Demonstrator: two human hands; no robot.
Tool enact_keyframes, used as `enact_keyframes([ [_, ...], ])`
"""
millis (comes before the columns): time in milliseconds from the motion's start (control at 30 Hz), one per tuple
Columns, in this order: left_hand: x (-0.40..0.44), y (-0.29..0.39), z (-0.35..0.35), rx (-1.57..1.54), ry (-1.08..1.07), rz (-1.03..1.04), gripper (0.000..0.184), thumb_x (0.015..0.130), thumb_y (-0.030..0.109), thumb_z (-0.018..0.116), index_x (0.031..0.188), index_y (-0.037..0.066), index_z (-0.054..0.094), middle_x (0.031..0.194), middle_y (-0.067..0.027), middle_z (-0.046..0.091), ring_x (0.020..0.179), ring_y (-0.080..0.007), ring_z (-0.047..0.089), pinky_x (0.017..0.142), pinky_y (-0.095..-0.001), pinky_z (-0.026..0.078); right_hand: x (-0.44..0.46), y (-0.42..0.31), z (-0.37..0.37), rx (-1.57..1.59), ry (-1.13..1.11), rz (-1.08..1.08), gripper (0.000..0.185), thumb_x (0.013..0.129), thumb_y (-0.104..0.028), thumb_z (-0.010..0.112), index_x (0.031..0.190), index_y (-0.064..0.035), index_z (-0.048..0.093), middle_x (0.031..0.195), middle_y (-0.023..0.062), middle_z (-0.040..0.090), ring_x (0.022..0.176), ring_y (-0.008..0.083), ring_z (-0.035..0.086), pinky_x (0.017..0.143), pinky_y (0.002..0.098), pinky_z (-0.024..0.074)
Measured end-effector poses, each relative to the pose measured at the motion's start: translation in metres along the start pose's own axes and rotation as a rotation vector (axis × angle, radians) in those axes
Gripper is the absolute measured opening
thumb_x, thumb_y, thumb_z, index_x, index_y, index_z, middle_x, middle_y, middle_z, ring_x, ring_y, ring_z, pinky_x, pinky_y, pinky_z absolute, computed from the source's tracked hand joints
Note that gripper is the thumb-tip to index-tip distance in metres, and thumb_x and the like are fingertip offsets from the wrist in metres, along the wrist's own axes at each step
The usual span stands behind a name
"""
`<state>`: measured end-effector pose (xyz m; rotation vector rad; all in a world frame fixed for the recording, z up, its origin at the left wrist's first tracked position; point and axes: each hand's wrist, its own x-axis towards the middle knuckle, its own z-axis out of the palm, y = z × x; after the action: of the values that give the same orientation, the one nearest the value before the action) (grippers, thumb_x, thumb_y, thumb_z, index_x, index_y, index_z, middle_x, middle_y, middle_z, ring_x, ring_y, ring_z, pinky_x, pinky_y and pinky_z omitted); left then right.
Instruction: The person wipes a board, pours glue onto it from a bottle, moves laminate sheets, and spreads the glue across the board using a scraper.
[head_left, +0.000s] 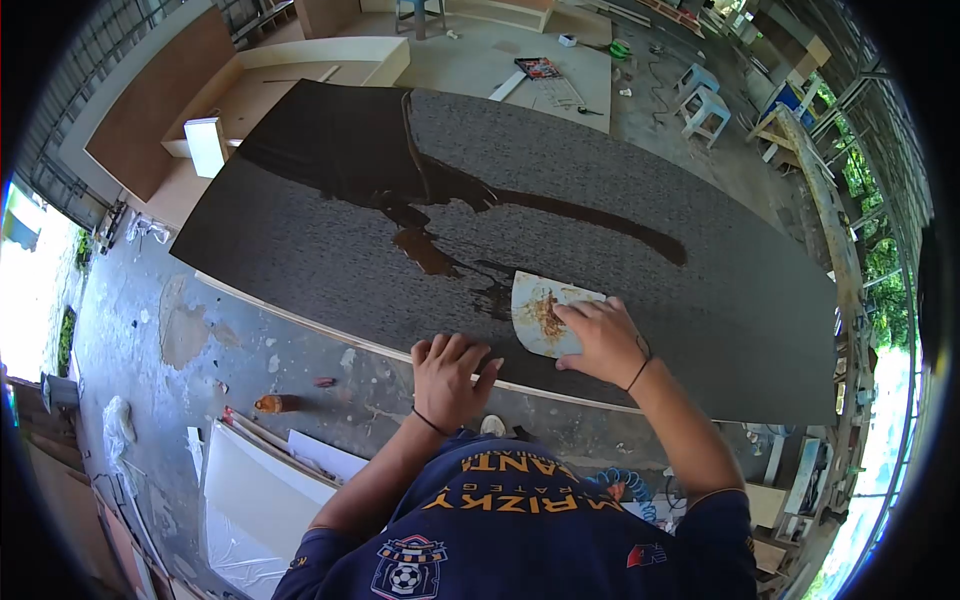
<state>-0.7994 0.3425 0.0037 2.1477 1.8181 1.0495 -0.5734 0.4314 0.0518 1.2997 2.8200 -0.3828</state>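
Navy shirt [540, 540]; left hand [447, 380] unclenched on edge of board [310, 235]; right grip [608, 343] pinching white sheet [538, 318].

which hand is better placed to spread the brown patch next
Probably the right hand: it holds the spreader near the brown patch. The left hand rests at the near edge of the board, no tool visible.

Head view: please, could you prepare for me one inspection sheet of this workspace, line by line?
Surface: dark board with a brown wet-looking patch and a streak.
Job's things: white plate, smeared brown, on the board.
Clutter: white panels and crumpled plastic, at left.
Left hand: at the board's near edge, holding nothing visible.
Right hand: gripping the plate.
Cables: blue coiled hose, near side; dark cable, far side.
Surroundings: two stools, beyond the board.
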Motion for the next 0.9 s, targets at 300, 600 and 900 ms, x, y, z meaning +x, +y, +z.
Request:
enact_keyframes([
  [300,-0.005,-0.025,-0.017,-0.182,-0.041,0.106,0.019,0.074,0.018,0.068,0.088,0.007,0.065,0.095,-0.0021,0.061,0.089,-0.0212,0.054,0.082,-0.0368,0.035,0.017,-0.03,-0.028,-0.27,-0.062,-0.086,0.06,0.07,-0.014,0.062,0.126,-0.0063,0.042,0.085,0.0153,0.062,0.066,0.0295,0.062,0.06,0.0398,0.0506],
  [600,-0.021,-0.081,-0.042,0.005,0.266,-0.142,0.026,0.069,0.015,0.071,0.093,0.008,0.063,0.103,-0.0075,0.059,0.105,-0.0279,0.052,0.091,-0.0399,0.033,0.062,0.001,-0.094,0.695,0.153,0.292,0.04,0.076,0.003,0.044,0.114,-0.0023,0.057,0.082,0.0117,0.067,0.063,0.0197,0.063,0.064,0.0299,0.0504],
  [900,-0.031,-0.11,-0.031,0.162,0.379,-0.465,0.038,0.069,0.023,0.072,0.103,0.01,0.06,0.134,-0.0149,0.041,0.131,-0.0361,0.028,0.105,-0.0466,0.02,0.12,-0.033,-0.12,-0.219,0.386,-0.289,0.006,0.073,-0.007,0.064,0.078,-0.0103,0.065,0.092,0.0046,0.055,0.1,0.0207,0.049,0.086,0.0347,0.0362],
])
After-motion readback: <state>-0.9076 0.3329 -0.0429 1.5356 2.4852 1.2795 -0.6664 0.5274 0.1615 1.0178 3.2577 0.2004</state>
